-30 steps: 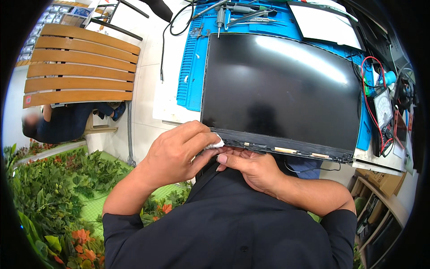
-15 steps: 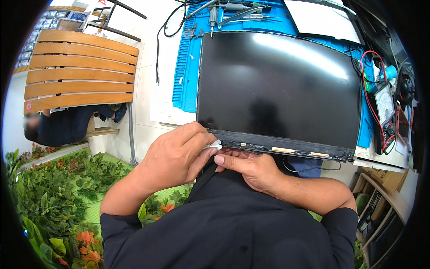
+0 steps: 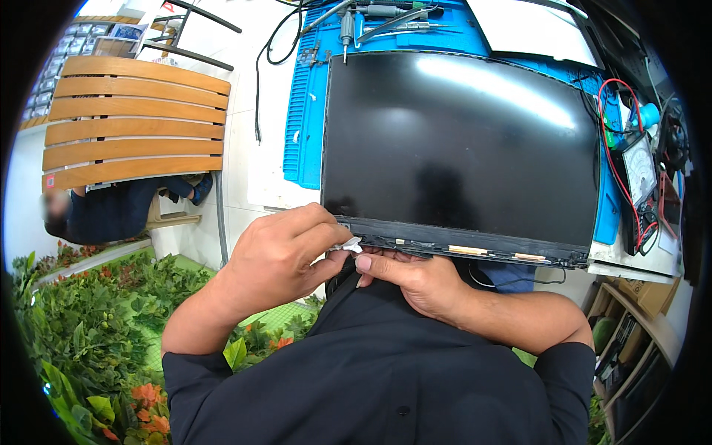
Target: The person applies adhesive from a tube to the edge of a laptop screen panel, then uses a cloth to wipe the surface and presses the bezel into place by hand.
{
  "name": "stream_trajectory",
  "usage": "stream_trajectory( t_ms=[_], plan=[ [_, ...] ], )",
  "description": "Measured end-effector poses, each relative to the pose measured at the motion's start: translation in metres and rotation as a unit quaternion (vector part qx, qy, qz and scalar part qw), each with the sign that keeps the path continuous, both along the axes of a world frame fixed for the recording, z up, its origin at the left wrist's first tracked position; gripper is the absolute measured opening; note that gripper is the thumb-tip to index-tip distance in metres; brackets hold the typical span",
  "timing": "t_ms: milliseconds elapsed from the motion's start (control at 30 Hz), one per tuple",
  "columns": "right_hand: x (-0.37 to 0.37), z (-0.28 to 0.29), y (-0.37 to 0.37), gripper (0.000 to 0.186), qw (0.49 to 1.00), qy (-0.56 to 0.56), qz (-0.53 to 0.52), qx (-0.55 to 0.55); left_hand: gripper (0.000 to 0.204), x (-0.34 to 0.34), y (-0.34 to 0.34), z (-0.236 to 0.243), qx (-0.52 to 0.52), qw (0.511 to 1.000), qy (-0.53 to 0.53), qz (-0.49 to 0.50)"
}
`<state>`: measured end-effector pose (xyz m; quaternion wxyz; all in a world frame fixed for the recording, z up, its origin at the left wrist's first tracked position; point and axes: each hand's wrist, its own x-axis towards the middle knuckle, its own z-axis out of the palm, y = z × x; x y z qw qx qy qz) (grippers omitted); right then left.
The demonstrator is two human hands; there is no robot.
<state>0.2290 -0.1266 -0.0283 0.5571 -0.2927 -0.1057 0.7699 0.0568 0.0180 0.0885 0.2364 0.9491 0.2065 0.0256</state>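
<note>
A dark screen panel (image 3: 460, 156) lies on a blue work mat (image 3: 302, 133), its lower strip exposed with dark wiring and pale narrow strips (image 3: 467, 250). My left hand (image 3: 285, 259) is at the panel's lower left corner, fingers pinched on a small crumpled white piece of tissue or cloth (image 3: 352, 244) against the edge. My right hand (image 3: 415, 282) is just below that edge, right of the left one, with its fingers curled at the panel's underside and thumb beside the white piece. Its fingertips are partly hidden, and it appears to grip the panel edge.
Tools (image 3: 386, 26), a white panel (image 3: 530, 30), black cables (image 3: 271, 44) and a meter with red leads (image 3: 638, 178) surround the screen. A slatted wooden table (image 3: 133, 122) is at left, a seated person (image 3: 104, 208) beside it, artificial foliage (image 3: 96, 319) below, shelving (image 3: 630, 334) at right.
My left hand has shifted slightly left, along with the screen's lower corner in the picture; the white piece looks differently bunched. My right hand has stayed nearly in place.
</note>
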Motion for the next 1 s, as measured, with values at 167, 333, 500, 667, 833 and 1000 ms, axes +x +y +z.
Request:
stream_trajectory(
  t_ms=[167, 333, 500, 667, 833, 1000],
  plan=[
    [0.002, 0.005, 0.001, 0.018, 1.0, -0.018, 0.011, -0.008, 0.026, -0.002, 0.0, -0.002, 0.001, 1.0, -0.006, -0.003],
    [0.001, 0.005, 0.001, 0.019, 1.0, -0.018, 0.007, -0.014, 0.026, 0.0, 0.004, 0.001, 0.005, 1.0, 0.01, -0.024],
    [0.0, 0.006, 0.001, 0.019, 1.0, -0.011, 0.004, -0.011, 0.027, 0.001, 0.006, 0.0, -0.004, 0.999, 0.022, -0.025],
    [0.003, 0.007, 0.004, 0.02, 1.0, -0.01, 0.014, -0.018, 0.026, 0.001, 0.007, 0.003, -0.016, 0.999, 0.023, -0.016],
    [0.003, 0.009, 0.005, 0.021, 0.999, -0.01, 0.017, -0.037, 0.029, -0.005, 0.004, -0.003, -0.04, 0.999, -0.025, 0.016],
    [0.002, 0.009, 0.005, 0.021, 0.999, -0.024, 0.019, -0.035, 0.033, -0.005, 0.002, -0.007, -0.008, 0.998, -0.055, -0.001]
  ],
)
